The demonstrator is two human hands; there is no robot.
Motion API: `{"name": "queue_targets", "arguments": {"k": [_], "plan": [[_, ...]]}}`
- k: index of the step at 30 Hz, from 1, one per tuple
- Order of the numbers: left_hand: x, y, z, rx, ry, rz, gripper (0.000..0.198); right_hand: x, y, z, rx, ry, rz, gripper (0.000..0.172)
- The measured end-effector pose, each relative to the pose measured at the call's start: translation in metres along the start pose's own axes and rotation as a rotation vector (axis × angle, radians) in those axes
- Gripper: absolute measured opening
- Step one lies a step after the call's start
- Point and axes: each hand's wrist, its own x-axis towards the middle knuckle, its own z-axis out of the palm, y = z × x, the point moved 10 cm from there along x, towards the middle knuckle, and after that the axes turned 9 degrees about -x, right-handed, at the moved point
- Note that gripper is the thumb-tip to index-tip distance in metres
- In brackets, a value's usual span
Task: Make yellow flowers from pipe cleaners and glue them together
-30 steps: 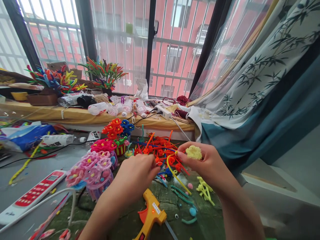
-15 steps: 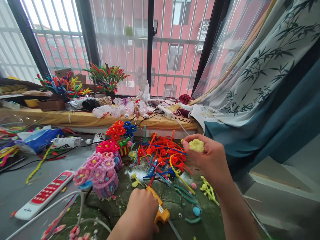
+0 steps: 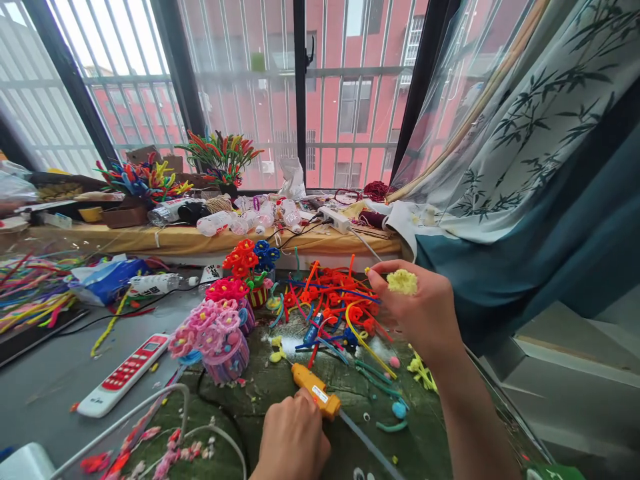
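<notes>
My left hand (image 3: 295, 427) is wrapped round the handle of an orange hot glue gun (image 3: 315, 390), low over the dark green table. A translucent glue stick (image 3: 367, 440) sticks out of the gun's back end, and its nozzle points up and left, towards some pale yellow fuzzy pieces (image 3: 277, 350). Raised at the right, my right hand (image 3: 420, 307) is closed on a pale yellow fuzzy flower (image 3: 402, 282). A tiny yellow bit (image 3: 367, 271) shows at its thumb and fingertip. Below lies a heap of red and orange pipe cleaners (image 3: 335, 293).
Pots of pink fuzzy flowers (image 3: 225, 357) stand left of centre. A red and white remote (image 3: 125, 373) lies farther left, near a white cable (image 3: 125, 417). Plastic bottles (image 3: 215, 223) and a power strip (image 3: 334, 219) crowd the window ledge. Green pipe cleaner pieces (image 3: 375, 380) lie at right.
My left hand has slid lower on the glue gun, so more of its body shows. My right hand keeps the yellow flower raised. The whole view has shifted slightly.
</notes>
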Motion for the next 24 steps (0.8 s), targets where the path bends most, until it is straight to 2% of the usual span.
{"name": "queue_targets", "arguments": {"k": [3, 6, 8, 11, 13, 14, 16, 20, 24], "plan": [[-0.008, -0.004, -0.009, 0.039, 0.003, -0.079, 0.038, 0.002, 0.003, -0.006, -0.030, 0.032, -0.008, 0.021], [-0.016, -0.004, -0.035, 0.032, 0.033, -0.081, 0.038, 0.006, 0.009, -0.011, -0.053, 0.050, 0.007, 0.020], [-0.019, -0.004, -0.061, -0.058, 0.096, -0.023, 0.035, 0.008, 0.013, -0.013, -0.026, 0.053, 0.028, 0.021], [-0.018, -0.018, -0.101, -0.248, 0.245, 0.030, 0.023, 0.008, 0.011, -0.011, 0.024, 0.047, 0.018, 0.022], [-0.015, -0.026, -0.119, -0.454, 0.294, 0.106, 0.023, 0.007, 0.006, -0.008, 0.045, 0.035, 0.000, 0.021], [-0.015, -0.034, -0.127, -0.547, 0.338, 0.089, 0.023, 0.007, 0.004, -0.007, 0.055, 0.033, -0.006, 0.020], [-0.016, -0.042, -0.134, -0.706, 0.346, 0.074, 0.037, 0.006, 0.002, -0.005, 0.073, 0.023, -0.009, 0.019], [-0.021, -0.041, -0.130, -1.141, 0.245, 0.022, 0.048, 0.007, 0.006, -0.002, 0.094, 0.000, 0.012, 0.017], [-0.021, -0.039, -0.132, -1.319, 0.241, 0.020, 0.053, 0.008, 0.008, -0.001, 0.098, -0.009, 0.024, 0.017]]}}
